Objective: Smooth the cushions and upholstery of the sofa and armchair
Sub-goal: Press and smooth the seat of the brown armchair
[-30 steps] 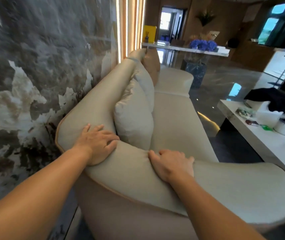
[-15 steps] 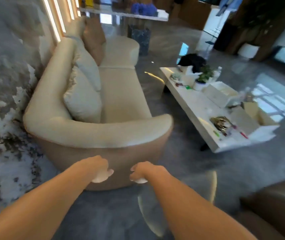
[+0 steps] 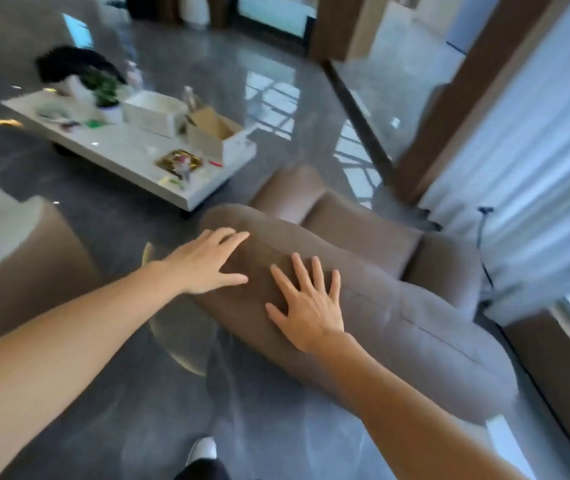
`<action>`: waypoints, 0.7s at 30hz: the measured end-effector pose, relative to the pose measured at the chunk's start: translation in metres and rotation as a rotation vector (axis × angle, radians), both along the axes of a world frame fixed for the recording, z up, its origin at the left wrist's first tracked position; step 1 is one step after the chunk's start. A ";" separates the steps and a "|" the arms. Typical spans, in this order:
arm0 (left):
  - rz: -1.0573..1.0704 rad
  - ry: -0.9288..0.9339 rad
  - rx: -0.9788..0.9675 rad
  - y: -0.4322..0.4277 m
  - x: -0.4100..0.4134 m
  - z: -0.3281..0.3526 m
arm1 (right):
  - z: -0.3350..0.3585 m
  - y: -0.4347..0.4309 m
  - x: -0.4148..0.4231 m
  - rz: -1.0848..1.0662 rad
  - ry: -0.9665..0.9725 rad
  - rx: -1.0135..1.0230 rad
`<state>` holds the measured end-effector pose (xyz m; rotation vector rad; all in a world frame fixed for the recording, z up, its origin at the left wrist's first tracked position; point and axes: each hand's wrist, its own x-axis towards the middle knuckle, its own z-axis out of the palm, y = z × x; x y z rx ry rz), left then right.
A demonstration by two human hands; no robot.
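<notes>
Both palms lie flat, fingers spread wide, holding nothing: left hand [image 3: 207, 263] beside right hand [image 3: 306, 308] on the armchair [image 3: 397, 313] backrest; smoothing begins; next, outward strokes.

1. The glossy grey floor [image 3: 179, 427] carries a brown armchair [image 3: 397, 306], a beige sofa [image 3: 16, 258] and a low white tabletop [image 3: 131, 157].
2. On the tabletop: potted plant [image 3: 105, 95], white box [image 3: 153, 112], open carton [image 3: 212, 131].
</notes>
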<state>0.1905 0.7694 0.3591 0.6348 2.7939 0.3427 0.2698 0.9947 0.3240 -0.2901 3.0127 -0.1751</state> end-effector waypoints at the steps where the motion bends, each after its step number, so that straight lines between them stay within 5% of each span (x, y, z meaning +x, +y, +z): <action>1: -0.087 0.024 -0.013 0.028 -0.001 -0.002 | 0.001 0.021 0.007 -0.078 0.002 -0.007; 7: -0.386 0.074 -0.208 0.117 -0.018 -0.022 | 0.003 0.100 0.031 -0.399 0.057 -0.032; 21: -0.322 0.176 -0.152 0.175 0.023 -0.039 | -0.003 0.174 0.059 -0.314 0.191 -0.073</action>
